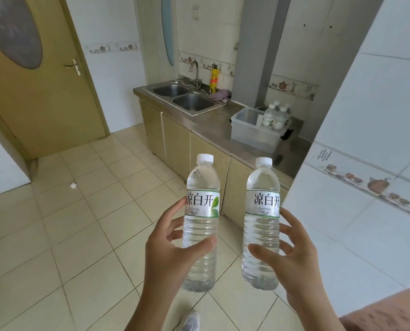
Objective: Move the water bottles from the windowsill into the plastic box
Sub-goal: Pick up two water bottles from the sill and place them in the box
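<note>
Holding one clear water bottle in each hand, a person stands on a tiled kitchen floor (87, 235), seen from a camera on their head. The left hand (173, 244) wraps around the lower half of the left bottle (201, 223), thumb across the front and fingers curled behind, so this grip is closed on it. The right hand (292, 254) holds the right bottle (262, 223) the same way, thumb in front, fingers reaching round the far side. Both bottles are upright, full, with white caps and white labels with green trim, and they sit side by side but apart, near the viewer and raised above the floor. Farther off, on the right, a steel worktop (213, 123) runs along the wall above tan cabinet doors. On it stands a clear plastic box (254, 134), and at its right end more water bottles (274, 115) of the same kind stand upright close together; their exact number is hard to make out. To the left of the box, a double sink (184, 96) is set into the worktop, with a curved tap (195, 72) behind it, a yellow spray can (214, 78) beside the tap and a purple cloth (219, 94) next to the can. A tan door (44, 96) with a metal handle fills the far left. A white tiled wall (366, 163) rises close on the right. A grey shoe (190, 321) shows at the bottom edge.
</note>
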Tool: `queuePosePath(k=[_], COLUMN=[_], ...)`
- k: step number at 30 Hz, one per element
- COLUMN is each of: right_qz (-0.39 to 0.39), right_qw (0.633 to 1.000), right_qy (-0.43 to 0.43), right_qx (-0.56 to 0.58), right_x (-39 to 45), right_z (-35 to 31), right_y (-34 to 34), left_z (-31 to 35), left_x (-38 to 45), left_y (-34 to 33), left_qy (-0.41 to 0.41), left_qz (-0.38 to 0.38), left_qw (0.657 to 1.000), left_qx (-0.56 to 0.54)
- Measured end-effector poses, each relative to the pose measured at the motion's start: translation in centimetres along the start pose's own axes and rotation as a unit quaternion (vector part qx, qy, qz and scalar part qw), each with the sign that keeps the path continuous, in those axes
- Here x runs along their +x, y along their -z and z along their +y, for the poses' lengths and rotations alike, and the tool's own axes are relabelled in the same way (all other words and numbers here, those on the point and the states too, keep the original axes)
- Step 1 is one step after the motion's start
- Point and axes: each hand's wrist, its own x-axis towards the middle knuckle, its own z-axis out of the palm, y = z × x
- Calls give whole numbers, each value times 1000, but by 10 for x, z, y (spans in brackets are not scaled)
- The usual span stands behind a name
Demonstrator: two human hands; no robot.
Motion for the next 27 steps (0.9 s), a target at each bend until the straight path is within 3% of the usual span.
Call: queuePosePath(k=[15, 27], right_qz=[100, 109], right_qw=[995, 993], right_qy=[3, 0], right_qx=[-29, -39], right_x=[255, 487], right_z=[-14, 5], right_y=[-42, -9], left_z=[3, -8], left_x=[288, 463], left_y=[-94, -238], left_qy=[-19, -9], left_qz=[-103, -101], left_qw=[995, 995], left_qx=[-4, -23])
